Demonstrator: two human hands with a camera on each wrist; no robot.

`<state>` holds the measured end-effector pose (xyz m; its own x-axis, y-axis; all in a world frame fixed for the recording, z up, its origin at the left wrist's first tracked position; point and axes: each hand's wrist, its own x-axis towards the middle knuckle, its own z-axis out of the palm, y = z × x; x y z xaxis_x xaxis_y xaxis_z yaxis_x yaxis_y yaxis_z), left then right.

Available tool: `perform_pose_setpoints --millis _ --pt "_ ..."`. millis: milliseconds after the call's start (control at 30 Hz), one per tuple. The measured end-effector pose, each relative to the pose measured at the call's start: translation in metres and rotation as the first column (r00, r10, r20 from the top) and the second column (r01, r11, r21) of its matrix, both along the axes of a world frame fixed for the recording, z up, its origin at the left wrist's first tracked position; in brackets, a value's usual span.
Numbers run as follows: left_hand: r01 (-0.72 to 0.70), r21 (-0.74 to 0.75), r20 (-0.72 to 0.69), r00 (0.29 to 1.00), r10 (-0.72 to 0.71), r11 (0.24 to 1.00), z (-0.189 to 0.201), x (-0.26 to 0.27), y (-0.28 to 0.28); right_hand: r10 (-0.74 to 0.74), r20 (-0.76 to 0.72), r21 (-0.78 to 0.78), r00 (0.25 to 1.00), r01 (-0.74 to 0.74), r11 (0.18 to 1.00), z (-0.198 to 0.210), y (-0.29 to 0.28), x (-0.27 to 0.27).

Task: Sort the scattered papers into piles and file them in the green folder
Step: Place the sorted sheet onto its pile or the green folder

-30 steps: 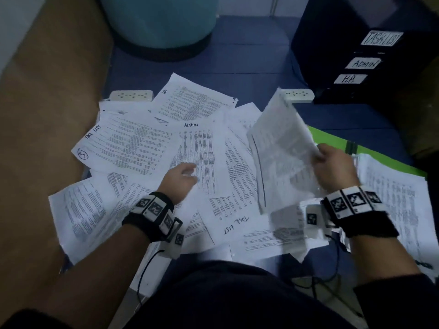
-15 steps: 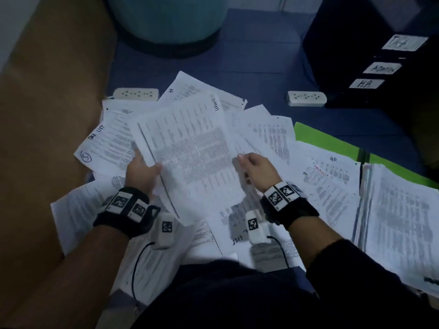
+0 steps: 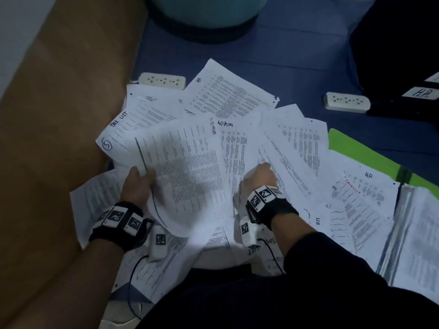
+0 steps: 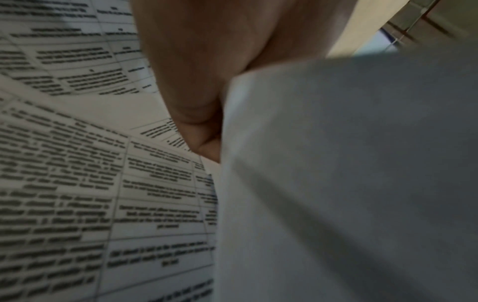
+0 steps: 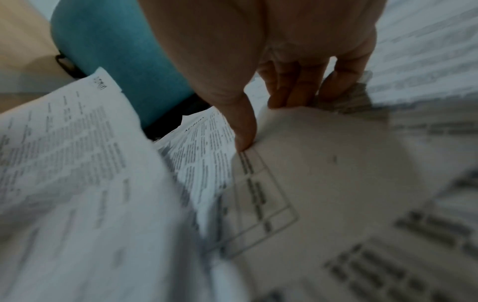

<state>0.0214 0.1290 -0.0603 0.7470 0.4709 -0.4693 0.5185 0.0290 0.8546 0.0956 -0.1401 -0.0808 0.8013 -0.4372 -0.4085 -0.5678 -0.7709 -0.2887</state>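
Note:
Printed white papers (image 3: pixel 228 98) lie scattered over the blue floor mat. My left hand (image 3: pixel 139 184) grips the left edge of a lifted sheet (image 3: pixel 187 167); in the left wrist view the hand (image 4: pixel 201 126) pinches that sheet (image 4: pixel 336 173). Just right of the sheet, my right hand (image 3: pixel 260 175) is down on the pile. In the right wrist view the hand (image 5: pixel 261 116) pinches the edge of another sheet (image 5: pixel 323 159) between thumb and fingers. The green folder (image 3: pixel 356 150) lies open at the right, mostly covered by an HR-marked pile (image 3: pixel 363 205) and a thicker stack (image 3: pixel 422 233).
Two white power strips (image 3: pixel 162 80) (image 3: pixel 346 102) lie beyond the papers. A teal round object (image 3: pixel 202 10) stands at the back and a black labelled file box (image 3: pixel 403 67) at the far right. Brown floor (image 3: pixel 59 138) borders the mat on the left.
The sheet held up by my right hand passed across to my left hand. My right hand let go of it, dropped onto the pile and pinched another sheet.

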Motion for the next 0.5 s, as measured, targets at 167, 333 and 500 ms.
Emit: perform_pose_setpoints --millis 167,333,500 --pt "0.124 0.085 -0.079 0.990 -0.117 0.989 -0.008 -0.001 -0.009 0.052 -0.083 -0.093 0.995 -0.059 0.994 0.013 0.007 -0.006" --pt "0.013 0.325 -0.072 0.997 0.011 0.946 -0.011 0.008 -0.006 0.093 -0.146 -0.043 0.985 -0.100 0.994 0.008 0.019 -0.005" --pt "-0.019 0.456 -0.176 0.978 0.111 0.890 -0.007 0.033 0.009 0.043 -0.076 0.248 0.996 -0.022 0.968 0.007 0.003 -0.010"
